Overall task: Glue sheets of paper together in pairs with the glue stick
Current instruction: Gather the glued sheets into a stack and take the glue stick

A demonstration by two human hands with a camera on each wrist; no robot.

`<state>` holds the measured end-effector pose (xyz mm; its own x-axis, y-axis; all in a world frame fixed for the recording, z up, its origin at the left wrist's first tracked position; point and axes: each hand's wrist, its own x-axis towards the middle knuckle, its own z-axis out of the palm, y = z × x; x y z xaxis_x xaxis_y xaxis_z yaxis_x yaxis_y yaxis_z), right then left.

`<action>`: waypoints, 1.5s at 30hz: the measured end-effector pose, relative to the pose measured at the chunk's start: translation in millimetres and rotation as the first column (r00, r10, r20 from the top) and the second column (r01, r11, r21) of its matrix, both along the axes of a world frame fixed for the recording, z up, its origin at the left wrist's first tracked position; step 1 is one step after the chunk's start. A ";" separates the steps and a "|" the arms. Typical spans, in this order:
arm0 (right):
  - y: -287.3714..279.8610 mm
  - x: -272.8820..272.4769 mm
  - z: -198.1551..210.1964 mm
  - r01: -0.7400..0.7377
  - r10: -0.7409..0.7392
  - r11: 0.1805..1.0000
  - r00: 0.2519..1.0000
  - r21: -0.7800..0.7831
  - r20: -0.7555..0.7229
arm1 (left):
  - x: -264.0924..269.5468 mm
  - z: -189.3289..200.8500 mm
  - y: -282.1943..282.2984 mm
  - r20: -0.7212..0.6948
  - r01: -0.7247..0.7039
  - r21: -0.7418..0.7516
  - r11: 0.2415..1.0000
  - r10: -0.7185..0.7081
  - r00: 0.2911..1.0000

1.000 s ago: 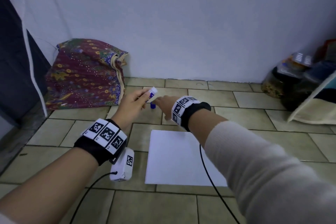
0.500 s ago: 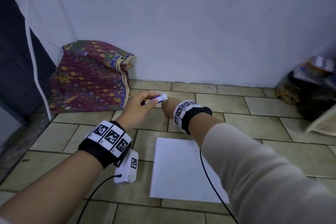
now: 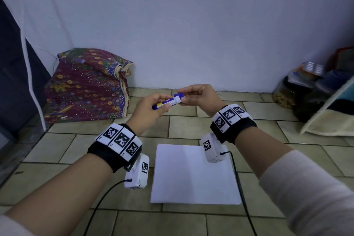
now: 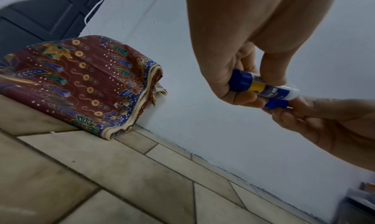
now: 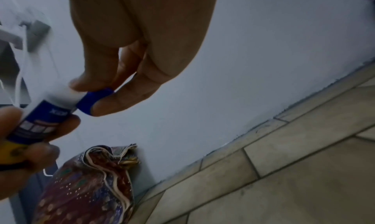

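A glue stick (image 3: 166,103) with a blue, yellow and white label is held level above the tiled floor, beyond the paper. My left hand (image 3: 160,108) grips its body (image 4: 263,87), the blue base toward the palm. My right hand (image 3: 186,97) pinches the small blue cap (image 3: 179,95) between thumb and fingers against the stick's white end. The cap (image 4: 277,103) sits slightly askew of that end, and whether it is seated I cannot tell; the right wrist view shows the cap (image 5: 94,101) touching the tube (image 5: 46,113). A stack of white paper (image 3: 193,174) lies flat on the floor under my wrists.
A folded patterned cloth (image 3: 86,86) leans against the wall at the left, beside a dark door (image 3: 11,74). Jars and bags (image 3: 314,90) crowd the right corner. Black cables (image 3: 239,184) trail from both wrist cameras across the paper's edges.
The right hand took the blue cap from the floor near the wall. Both hands rose and came back toward me, and the cap now meets the stick's white end.
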<state>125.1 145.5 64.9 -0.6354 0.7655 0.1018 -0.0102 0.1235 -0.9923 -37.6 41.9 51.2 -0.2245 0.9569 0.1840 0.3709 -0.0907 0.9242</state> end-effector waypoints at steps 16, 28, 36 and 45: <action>-38.7 26.6 21.8 0.030 -0.090 0.950 0.980 0.311 0.178 | 25.0 21.8 -22.2 -0.129 -0.074 0.099 0.992 0.087 0.988; -48.4 37.3 50.1 -0.118 -0.122 0.840 0.910 0.529 0.396 | 30.5 29.7 -30.0 -0.088 -0.019 0.164 0.986 0.034 0.996; -59.3 19.1 57.9 0.146 -0.305 0.887 0.898 0.439 0.316 | 52.6 35.5 -30.1 -0.187 -0.195 0.346 0.918 0.271 0.944; -50.6 15.3 35.0 0.227 -0.362 0.907 0.852 0.355 0.379 | 25.9 47.2 -53.7 -0.506 -0.057 0.091 0.994 0.095 0.858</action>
<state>140.5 94.9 99.9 -0.4152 0.9021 0.1179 0.4880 0.3302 -0.8080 -11.7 -11.8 98.4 -0.1526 0.9210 0.3585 0.7957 -0.1006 0.5973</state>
